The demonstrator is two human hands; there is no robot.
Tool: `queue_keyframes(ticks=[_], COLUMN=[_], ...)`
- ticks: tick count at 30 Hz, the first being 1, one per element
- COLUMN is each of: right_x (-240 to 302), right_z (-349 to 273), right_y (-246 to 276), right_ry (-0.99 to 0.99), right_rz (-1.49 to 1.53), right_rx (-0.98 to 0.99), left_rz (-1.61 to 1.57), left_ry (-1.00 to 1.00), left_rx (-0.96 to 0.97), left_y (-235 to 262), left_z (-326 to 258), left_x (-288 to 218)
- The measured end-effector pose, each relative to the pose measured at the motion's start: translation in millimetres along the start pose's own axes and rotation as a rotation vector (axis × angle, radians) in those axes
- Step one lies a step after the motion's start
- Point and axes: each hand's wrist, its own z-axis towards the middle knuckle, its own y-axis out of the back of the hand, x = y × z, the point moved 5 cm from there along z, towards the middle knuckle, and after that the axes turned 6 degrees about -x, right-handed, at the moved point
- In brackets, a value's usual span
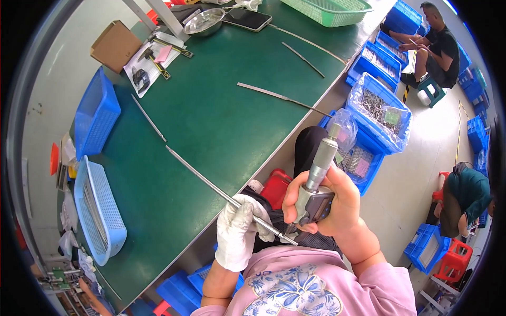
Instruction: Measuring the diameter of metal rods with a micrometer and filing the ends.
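Note:
My left hand (234, 231), in a white glove, is closed around a long, thin metal rod (203, 178). The rod slants from over the green table (200, 110) down toward my lap. In my bare right hand (345, 203) is a digital micrometer (321, 163), its silver thimble pointing up. The micrometer's frame sits by the rod's near end; whether its jaws touch the rod I cannot tell. Just beyond the rod's far end, a short thin rod (148, 118) lies on the table. A flat file-like strip (269, 93) and a thin rod (303, 59) lie farther right.
Blue baskets (97, 113) stand along the table's left side. Calipers (155, 63) lie on paper at the back left, near a metal bowl (203, 23) and a phone (247, 19). Blue crates (379, 113) of metal parts line the right, with two people beyond.

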Motion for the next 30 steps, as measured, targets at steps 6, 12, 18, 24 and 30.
queue_keyframes(ticks=[6,12,18,24,30], right_x=[-0.1,-2.6,-2.0,-2.7,1.6], right_z=[0.5,1.4,1.1,-0.4,-0.2], right_y=[2.3,2.9,7.2,7.8,2.1], right_ry=[0.011,-0.022,0.037,0.069,0.026], right_rz=[0.066,0.056,0.061,-0.144,0.071], right_rx=[-0.043,-0.019,-0.074,0.105,0.067], left_rz=[-0.026,0.015,0.016,0.012,0.018], left_ry=[0.022,0.031,0.041,0.028,0.014], left_rx=[-0.017,-0.034,-0.032,-0.027,-0.036], left_y=[1.7,0.7,0.1,0.4,1.3], left_z=[1.1,1.7,2.1,2.2,3.2], left_x=[3.1,3.7,2.8,5.5,5.3])
